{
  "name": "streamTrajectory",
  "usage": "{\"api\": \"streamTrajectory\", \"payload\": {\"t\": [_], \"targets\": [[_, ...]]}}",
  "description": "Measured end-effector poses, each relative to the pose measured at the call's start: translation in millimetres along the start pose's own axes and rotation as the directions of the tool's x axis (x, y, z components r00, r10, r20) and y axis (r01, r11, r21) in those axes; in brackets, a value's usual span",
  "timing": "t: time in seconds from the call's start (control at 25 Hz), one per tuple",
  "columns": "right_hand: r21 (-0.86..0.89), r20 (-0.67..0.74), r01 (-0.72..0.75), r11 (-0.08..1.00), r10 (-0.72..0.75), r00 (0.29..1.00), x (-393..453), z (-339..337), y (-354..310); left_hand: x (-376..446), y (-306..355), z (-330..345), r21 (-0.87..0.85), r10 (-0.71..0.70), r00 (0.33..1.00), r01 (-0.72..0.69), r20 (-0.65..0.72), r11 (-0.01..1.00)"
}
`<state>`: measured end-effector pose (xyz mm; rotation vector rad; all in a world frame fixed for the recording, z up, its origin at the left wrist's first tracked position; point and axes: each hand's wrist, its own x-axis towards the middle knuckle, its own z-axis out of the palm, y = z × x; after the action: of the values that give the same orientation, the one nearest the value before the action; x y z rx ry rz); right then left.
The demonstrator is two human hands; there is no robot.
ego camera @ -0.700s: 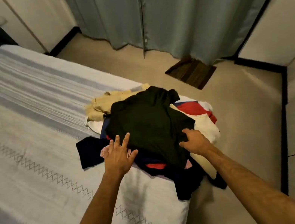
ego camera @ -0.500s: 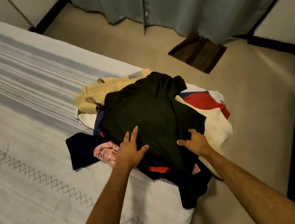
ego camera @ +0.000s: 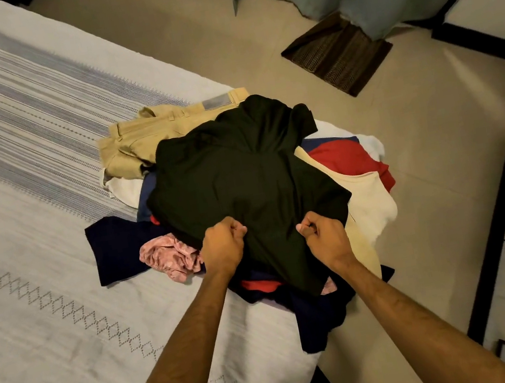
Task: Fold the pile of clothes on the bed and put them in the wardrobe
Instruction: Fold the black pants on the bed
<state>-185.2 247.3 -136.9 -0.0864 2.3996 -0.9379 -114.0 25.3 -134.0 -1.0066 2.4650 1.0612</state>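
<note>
- Both hands closed now on the black garment (ego camera: 243,186); flat and spread-fingered on it half a second ago.
- Left hand (ego camera: 222,247): fingers curled tight, a bunch of black cloth pinched at the near edge.
- Right hand (ego camera: 324,236): likewise fisted, cloth gathered between thumb and fingers just beside the left.
- Black garment topmost on the pile of clothes (ego camera: 365,205), at the corner of the bed (ego camera: 26,197), part of the pile hanging over the edge.
- Beneath and around: tan trousers (ego camera: 147,135), pink cloth (ego camera: 168,258), navy piece (ego camera: 116,249), red and cream items.
- Likely meaning: grasp secured, first garment ready for lifting clear and folding; nothing folded yet, wardrobe not identifiable.
</note>
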Motion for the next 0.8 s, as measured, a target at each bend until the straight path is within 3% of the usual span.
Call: {"api": "streamTrajectory", "payload": {"t": [0.2,0.4,0.52,0.6,0.8], "targets": [[0.059,-0.151,0.11,0.992,-0.1,0.983,-28,-41,-37,-31,18,-66,-0.264,0.24,0.971,-0.235,-0.014,0.936],[0.1,-0.241,0.373,0.922,-0.342,0.908,-76,-129,-143,-82,73,-188,-0.273,0.423,0.898,-0.439,-0.121,0.856],[0.165,-0.32,0.491,0.855,-0.425,0.847,-145,-180,-206,-145,104,-257,-0.258,0.502,0.859,-0.511,-0.104,0.82],[0.22,-0.372,0.527,0.821,-0.429,0.823,-190,-194,-222,-193,115,-292,-0.238,0.533,0.844,-0.531,-0.06,0.814],[0.39,-0.498,0.468,0.794,-0.245,0.832,-338,-177,-195,-372,128,-335,-0.286,0.644,0.765,-0.612,0.021,0.737]]}}
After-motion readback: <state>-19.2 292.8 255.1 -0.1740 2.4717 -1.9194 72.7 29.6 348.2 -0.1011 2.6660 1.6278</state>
